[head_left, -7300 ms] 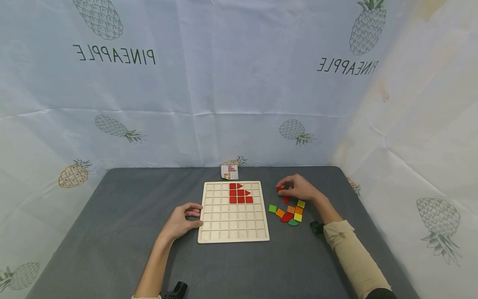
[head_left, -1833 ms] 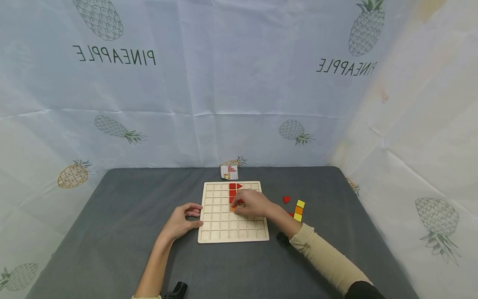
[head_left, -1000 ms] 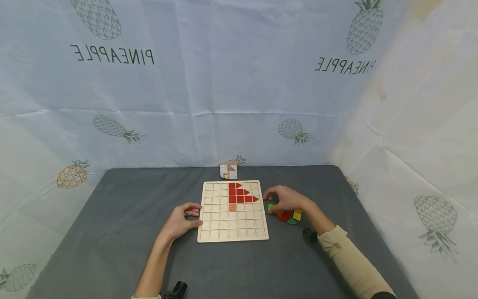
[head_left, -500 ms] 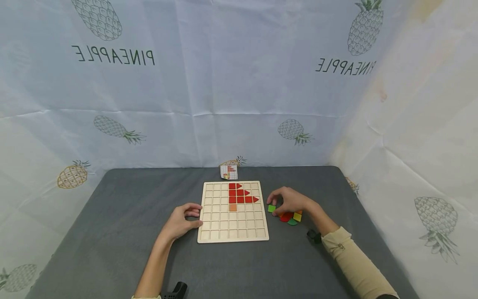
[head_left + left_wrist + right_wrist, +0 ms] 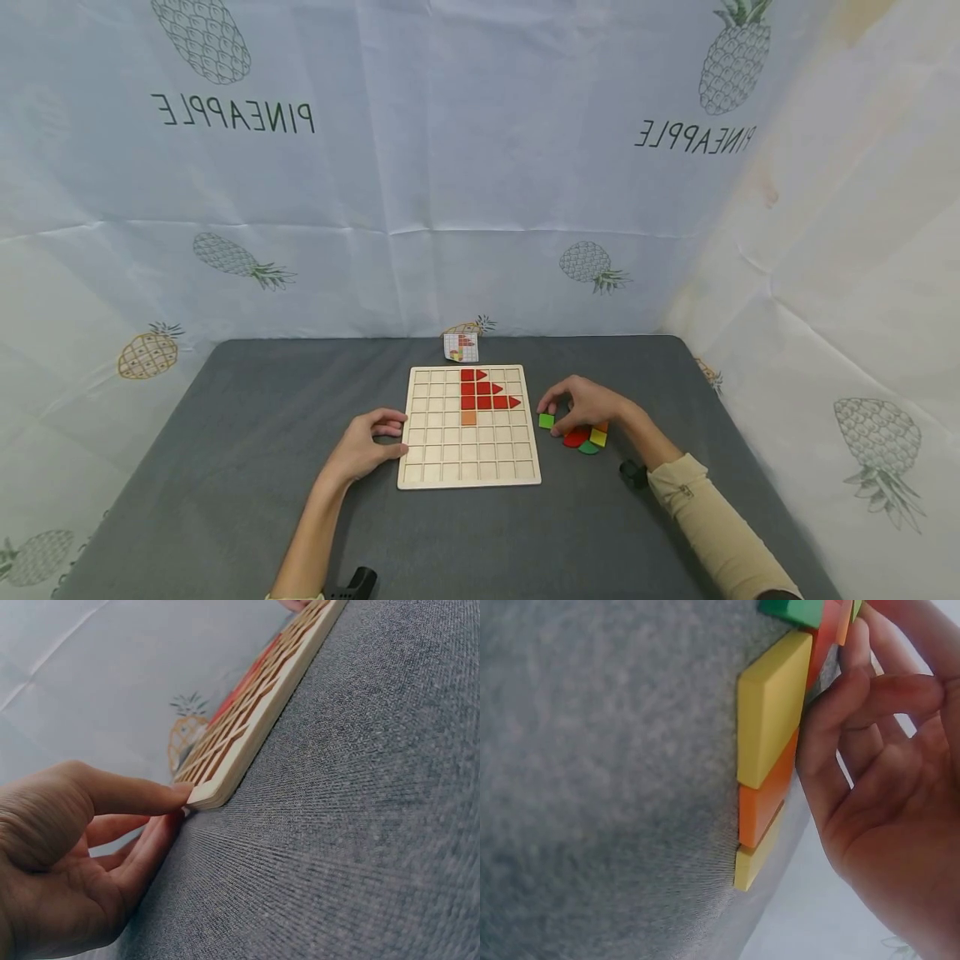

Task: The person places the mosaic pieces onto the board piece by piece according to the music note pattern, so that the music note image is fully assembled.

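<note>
My left hand [image 5: 360,447] grips the left edge of the pale wooden grid board [image 5: 450,458]; in the left wrist view its thumb [image 5: 161,796] lies on the corner. Red squares and triangles [image 5: 483,402] fill part of the board's top rows, with an orange square [image 5: 468,418] below them. My right hand [image 5: 588,402] is low over the loose tiles beside the board, fingers loosely bent, thumb apart from the index finger. Its fingertips are at the green square tile [image 5: 547,422]. The thumb covers tiles beneath it.
Under the right hand lie a red curved piece [image 5: 576,437], a green curved piece [image 5: 588,447] and a yellow square [image 5: 597,437]. An orange square [image 5: 763,799] sits between two yellow ones. A small pattern card [image 5: 461,347] lies behind the board on the grey table [image 5: 247,417].
A red triangle and an orange square have been added to the board since the oldest frame. The right hand went from the board back to the tiles, then slightly right; the left stays put.
</note>
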`<action>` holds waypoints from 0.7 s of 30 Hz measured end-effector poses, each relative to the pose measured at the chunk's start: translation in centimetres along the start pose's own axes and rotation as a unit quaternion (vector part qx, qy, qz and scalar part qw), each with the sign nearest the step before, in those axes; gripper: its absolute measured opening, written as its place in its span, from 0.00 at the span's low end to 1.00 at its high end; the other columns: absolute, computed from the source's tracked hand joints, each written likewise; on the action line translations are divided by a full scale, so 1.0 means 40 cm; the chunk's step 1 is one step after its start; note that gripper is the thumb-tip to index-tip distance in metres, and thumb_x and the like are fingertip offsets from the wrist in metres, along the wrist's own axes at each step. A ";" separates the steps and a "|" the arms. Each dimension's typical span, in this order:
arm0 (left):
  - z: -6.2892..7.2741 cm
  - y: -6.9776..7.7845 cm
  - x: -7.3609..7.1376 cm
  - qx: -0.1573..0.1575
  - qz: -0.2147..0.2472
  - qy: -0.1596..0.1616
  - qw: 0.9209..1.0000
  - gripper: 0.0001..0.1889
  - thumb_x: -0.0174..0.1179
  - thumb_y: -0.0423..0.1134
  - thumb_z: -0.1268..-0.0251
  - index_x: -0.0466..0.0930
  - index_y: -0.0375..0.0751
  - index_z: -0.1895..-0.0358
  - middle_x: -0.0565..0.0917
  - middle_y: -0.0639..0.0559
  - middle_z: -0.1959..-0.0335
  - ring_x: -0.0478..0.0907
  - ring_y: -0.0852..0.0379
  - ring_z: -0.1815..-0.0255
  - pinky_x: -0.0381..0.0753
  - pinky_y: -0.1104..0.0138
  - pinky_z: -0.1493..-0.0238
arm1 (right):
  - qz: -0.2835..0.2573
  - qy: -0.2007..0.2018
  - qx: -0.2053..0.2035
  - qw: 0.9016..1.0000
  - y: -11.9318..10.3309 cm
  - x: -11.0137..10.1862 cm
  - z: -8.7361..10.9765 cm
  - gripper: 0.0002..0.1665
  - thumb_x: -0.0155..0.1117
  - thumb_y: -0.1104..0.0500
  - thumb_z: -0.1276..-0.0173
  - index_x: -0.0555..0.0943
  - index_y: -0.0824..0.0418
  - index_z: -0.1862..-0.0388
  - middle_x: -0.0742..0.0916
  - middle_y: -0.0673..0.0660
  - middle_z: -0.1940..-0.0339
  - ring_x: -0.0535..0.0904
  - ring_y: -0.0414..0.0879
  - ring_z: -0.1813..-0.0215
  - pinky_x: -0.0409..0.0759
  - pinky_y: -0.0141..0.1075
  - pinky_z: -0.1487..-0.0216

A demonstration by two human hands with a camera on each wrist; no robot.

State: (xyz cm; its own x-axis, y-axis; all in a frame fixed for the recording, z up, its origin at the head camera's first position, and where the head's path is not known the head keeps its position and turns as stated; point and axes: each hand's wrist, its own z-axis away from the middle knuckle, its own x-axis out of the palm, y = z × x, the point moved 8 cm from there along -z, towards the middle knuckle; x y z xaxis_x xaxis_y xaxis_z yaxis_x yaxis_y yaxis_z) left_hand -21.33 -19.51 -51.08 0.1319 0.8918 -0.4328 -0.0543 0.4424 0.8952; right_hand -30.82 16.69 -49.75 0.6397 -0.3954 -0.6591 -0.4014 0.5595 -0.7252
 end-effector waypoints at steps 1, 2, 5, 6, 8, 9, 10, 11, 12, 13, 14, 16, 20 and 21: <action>0.000 0.000 0.001 0.000 0.000 0.000 1.000 0.27 0.77 0.27 0.39 0.81 0.28 0.36 0.86 0.33 0.43 0.86 0.43 0.43 0.84 0.69 0.51 | 0.002 0.000 0.000 1.000 0.001 0.000 -0.001 0.19 0.85 0.59 0.37 0.92 0.59 0.47 0.90 0.58 0.57 0.78 0.41 0.65 0.76 0.31 0.68; 0.000 0.000 0.001 0.000 -0.001 0.000 1.000 0.27 0.77 0.27 0.39 0.81 0.28 0.36 0.86 0.33 0.43 0.86 0.43 0.43 0.84 0.69 0.51 | 0.003 0.000 0.002 1.000 0.002 0.000 -0.002 0.19 0.85 0.59 0.37 0.92 0.58 0.48 0.90 0.57 0.58 0.78 0.41 0.64 0.76 0.31 0.68; -0.001 0.000 0.001 0.000 -0.002 0.001 1.000 0.27 0.77 0.27 0.40 0.82 0.28 0.36 0.86 0.34 0.44 0.87 0.43 0.43 0.85 0.69 0.51 | 0.012 0.000 0.004 1.000 0.004 0.000 -0.004 0.18 0.85 0.58 0.38 0.92 0.56 0.49 0.91 0.55 0.59 0.79 0.40 0.63 0.78 0.31 0.65; -0.001 0.000 0.001 0.000 -0.002 0.002 1.000 0.27 0.77 0.27 0.40 0.82 0.28 0.36 0.86 0.34 0.44 0.87 0.43 0.43 0.85 0.69 0.51 | 0.016 0.000 0.003 1.000 0.004 -0.001 -0.005 0.17 0.85 0.57 0.37 0.92 0.56 0.50 0.91 0.54 0.59 0.80 0.40 0.63 0.79 0.31 0.64; -0.002 0.000 0.001 -0.001 -0.004 0.003 1.000 0.27 0.77 0.27 0.40 0.82 0.28 0.36 0.86 0.34 0.44 0.87 0.44 0.44 0.85 0.68 0.51 | 0.024 0.000 0.002 1.000 0.004 0.000 -0.006 0.17 0.85 0.56 0.37 0.92 0.55 0.50 0.90 0.53 0.60 0.79 0.38 0.64 0.80 0.31 0.64; -0.002 0.000 0.001 -0.001 -0.005 0.004 1.000 0.27 0.77 0.27 0.40 0.82 0.28 0.36 0.86 0.34 0.44 0.87 0.44 0.44 0.85 0.68 0.51 | 0.026 0.001 0.003 1.000 0.004 -0.001 -0.006 0.17 0.85 0.55 0.37 0.92 0.54 0.50 0.90 0.52 0.60 0.79 0.38 0.66 0.79 0.31 0.65; -0.002 -0.001 0.001 -0.001 -0.005 0.004 1.000 0.27 0.77 0.27 0.40 0.82 0.28 0.36 0.86 0.34 0.44 0.87 0.44 0.44 0.85 0.68 0.51 | 0.026 0.004 0.004 1.000 0.003 -0.002 -0.005 0.16 0.85 0.55 0.37 0.92 0.54 0.51 0.90 0.52 0.61 0.78 0.38 0.67 0.78 0.31 0.66; -0.002 -0.001 0.001 -0.001 -0.005 0.004 1.000 0.27 0.77 0.27 0.40 0.82 0.28 0.36 0.86 0.34 0.44 0.87 0.44 0.44 0.85 0.68 0.50 | 0.027 0.007 0.003 1.000 0.001 -0.004 -0.005 0.16 0.85 0.54 0.36 0.92 0.53 0.51 0.90 0.52 0.60 0.76 0.38 0.69 0.77 0.30 0.67; -0.002 -0.001 0.001 0.000 -0.006 0.004 1.000 0.27 0.77 0.27 0.40 0.82 0.28 0.36 0.86 0.34 0.44 0.87 0.44 0.44 0.85 0.68 0.50 | 0.026 0.011 0.002 1.000 -0.003 -0.006 -0.005 0.16 0.85 0.54 0.36 0.92 0.53 0.51 0.89 0.52 0.60 0.75 0.38 0.71 0.76 0.30 0.68; -0.003 -0.001 0.001 0.000 -0.005 0.004 1.000 0.27 0.77 0.27 0.40 0.82 0.28 0.36 0.86 0.34 0.44 0.87 0.44 0.44 0.85 0.68 0.50 | 0.025 0.016 -0.003 1.000 -0.007 -0.007 -0.006 0.16 0.84 0.54 0.36 0.92 0.53 0.50 0.89 0.52 0.60 0.73 0.38 0.71 0.74 0.30 0.69; -0.003 -0.001 0.001 0.001 -0.005 0.003 1.000 0.27 0.77 0.27 0.40 0.82 0.28 0.36 0.86 0.34 0.44 0.87 0.44 0.44 0.85 0.69 0.51 | 0.024 0.020 -0.006 0.999 -0.015 -0.009 -0.008 0.16 0.84 0.53 0.35 0.91 0.52 0.50 0.88 0.52 0.60 0.72 0.38 0.72 0.73 0.30 0.69; -0.003 0.000 0.001 0.001 -0.003 0.003 1.000 0.27 0.77 0.26 0.40 0.82 0.28 0.36 0.86 0.34 0.44 0.87 0.44 0.44 0.85 0.69 0.51 | 0.023 0.027 -0.016 0.999 -0.036 -0.010 -0.014 0.16 0.84 0.53 0.34 0.91 0.52 0.49 0.88 0.53 0.59 0.69 0.39 0.74 0.71 0.30 0.70; -0.003 0.001 0.000 0.001 -0.002 0.002 1.000 0.27 0.77 0.26 0.40 0.82 0.28 0.36 0.86 0.33 0.44 0.87 0.43 0.43 0.85 0.70 0.51 | 0.020 0.025 -0.035 0.999 -0.094 0.007 -0.038 0.16 0.83 0.52 0.33 0.91 0.50 0.48 0.88 0.54 0.58 0.68 0.41 0.75 0.70 0.30 0.70; -0.002 0.002 0.000 0.000 -0.003 0.003 1.000 0.27 0.77 0.26 0.40 0.82 0.28 0.36 0.86 0.33 0.44 0.87 0.43 0.44 0.85 0.70 0.51 | 0.020 0.024 -0.039 0.999 -0.108 0.015 -0.047 0.16 0.83 0.52 0.33 0.91 0.50 0.48 0.89 0.54 0.59 0.68 0.42 0.76 0.70 0.30 0.71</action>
State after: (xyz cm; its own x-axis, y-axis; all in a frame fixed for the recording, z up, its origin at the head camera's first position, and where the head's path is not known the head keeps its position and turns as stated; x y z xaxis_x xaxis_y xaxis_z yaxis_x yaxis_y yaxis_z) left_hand -21.43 -19.49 -51.03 0.1260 0.8900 -0.4382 -0.0529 0.4471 0.8929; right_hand -29.94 12.68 -47.37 0.5910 -0.4091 -0.6952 -0.4775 0.5172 -0.7103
